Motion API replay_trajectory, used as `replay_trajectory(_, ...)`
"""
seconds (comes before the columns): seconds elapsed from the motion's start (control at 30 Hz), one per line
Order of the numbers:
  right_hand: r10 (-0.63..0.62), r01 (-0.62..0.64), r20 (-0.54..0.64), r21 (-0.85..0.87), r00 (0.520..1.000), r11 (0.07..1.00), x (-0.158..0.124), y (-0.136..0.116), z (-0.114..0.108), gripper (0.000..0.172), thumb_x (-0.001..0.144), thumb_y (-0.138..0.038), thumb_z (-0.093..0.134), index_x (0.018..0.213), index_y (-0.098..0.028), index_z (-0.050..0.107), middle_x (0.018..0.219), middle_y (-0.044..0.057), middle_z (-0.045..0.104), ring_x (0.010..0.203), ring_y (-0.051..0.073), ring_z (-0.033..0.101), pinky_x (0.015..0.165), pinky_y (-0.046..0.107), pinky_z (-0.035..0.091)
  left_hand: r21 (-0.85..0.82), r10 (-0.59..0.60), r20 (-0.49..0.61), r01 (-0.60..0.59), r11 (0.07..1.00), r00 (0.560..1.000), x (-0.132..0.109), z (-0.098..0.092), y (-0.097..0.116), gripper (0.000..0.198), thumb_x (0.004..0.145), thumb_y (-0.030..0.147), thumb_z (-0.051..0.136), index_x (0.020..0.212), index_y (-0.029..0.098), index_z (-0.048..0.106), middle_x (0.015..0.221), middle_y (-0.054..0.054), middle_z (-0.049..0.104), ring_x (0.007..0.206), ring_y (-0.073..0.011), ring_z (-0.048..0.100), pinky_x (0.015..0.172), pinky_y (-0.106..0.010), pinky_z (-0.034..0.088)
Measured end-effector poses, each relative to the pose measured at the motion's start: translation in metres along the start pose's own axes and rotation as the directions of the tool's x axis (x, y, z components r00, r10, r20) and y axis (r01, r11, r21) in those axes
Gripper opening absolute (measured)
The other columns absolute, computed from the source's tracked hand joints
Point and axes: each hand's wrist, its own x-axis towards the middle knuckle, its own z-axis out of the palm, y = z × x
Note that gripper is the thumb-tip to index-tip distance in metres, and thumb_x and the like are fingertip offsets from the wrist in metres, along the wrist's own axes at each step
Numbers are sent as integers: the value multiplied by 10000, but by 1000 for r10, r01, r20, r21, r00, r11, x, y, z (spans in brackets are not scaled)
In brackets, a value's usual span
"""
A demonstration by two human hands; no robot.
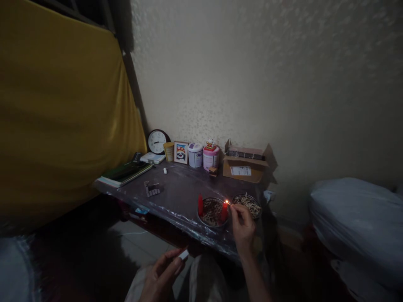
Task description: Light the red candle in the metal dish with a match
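Between the thumb and fingers of my right hand [243, 226] is a thin matchstick [229, 204], its tip at a small bright flame [226, 201]. The flame sits at the top of the right red candle [224, 213]. A second red candle [200, 204], with no flame showing, stands at the left side of the same round tray [211, 225], which has dark grainy stuff in it. My left hand [166, 270] is low in front of the table, pinching a small white matchbox-like box [184, 254]. Beside my right hand, a round dish holds many matchsticks [248, 204].
Along the wall stand a clock [157, 141], a yellow cup [169, 151], a framed panda picture [181, 152], two tins [195, 156] and an open cardboard box [241, 170]. Books [126, 173] lie at the table's left, beside a yellow curtain [63, 113]. Small boxes [152, 188] lie nearer.
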Motion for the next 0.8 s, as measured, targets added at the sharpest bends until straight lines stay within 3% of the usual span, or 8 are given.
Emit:
replay_trajectory(0.3,218,-202,-81,170,973,965,9,-4,-8,178,760,-356,663,772,-179,650,801,44,665,773,182,624,743,346,517,-28,-21,-13,20,999,1000,-2,1,2,313,543,366,816,792,190,744,756,-48,738,1022,-262,622,884,-274,459)
replay_trajectory(0.47,370,-321,-103,321,923,891,41,-13,-44,221,754,-397,653,792,-184,612,695,-1,599,621,123,575,601,265,496,-30,-1,-21,1,1000,1000,-2,3,3,341,499,378,838,764,184,743,674,-41,728,987,-265,632,857,-265,475)
replay_trajectory(0.57,402,-355,-49,382,914,854,59,-11,-70,289,788,-490,549,713,-211,543,683,-17,542,592,109,539,569,260,482,-37,-33,-18,33,999,999,1,2,1,336,511,383,836,769,191,741,626,-27,705,1002,-261,628,874,-267,467)
replay_trajectory(0.67,436,-427,48,321,899,845,63,2,-87,366,741,-566,547,633,-217,529,616,-23,523,550,120,513,520,265,459,-39,-54,10,55,998,998,1,2,-1,338,524,399,828,780,196,743,578,-15,676,1005,-260,627,875,-274,466)
replay_trajectory(0.8,488,-486,42,199,872,851,54,28,-97,277,545,-424,765,576,-196,611,555,-8,581,527,146,525,485,271,444,-40,-32,2,32,999,999,-1,3,0,342,481,382,846,746,192,744,616,-28,698,955,-271,641,830,-287,487)
